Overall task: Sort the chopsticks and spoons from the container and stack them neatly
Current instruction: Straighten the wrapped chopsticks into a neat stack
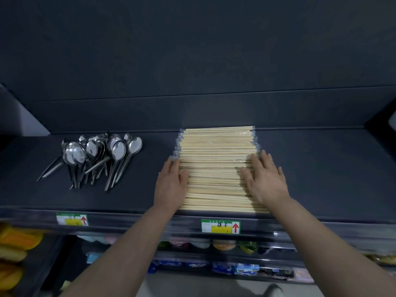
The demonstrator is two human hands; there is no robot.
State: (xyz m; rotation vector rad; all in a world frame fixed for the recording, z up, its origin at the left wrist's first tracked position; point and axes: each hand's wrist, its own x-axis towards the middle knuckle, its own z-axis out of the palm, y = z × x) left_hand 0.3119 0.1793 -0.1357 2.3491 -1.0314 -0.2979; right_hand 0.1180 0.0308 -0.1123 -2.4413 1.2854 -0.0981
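Shelf: spoons fanned loose, well left of my left grip. Left grip flat, fingers straight, against the left ends of the chopsticks, which lie between both grips. Right grip likewise flat on the right ends. Plan: press inward evenly, light enough that the rows don't buckle.

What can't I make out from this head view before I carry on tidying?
- Head view: the ends of the near chopsticks are covered by the left hand and right hand.
- The spoons overlap in a pile, so no count.
- On the left shelf label, the print is too small and blurred.
- The container is outside the frame.
- The lower-shelf goods are dim and blurred.
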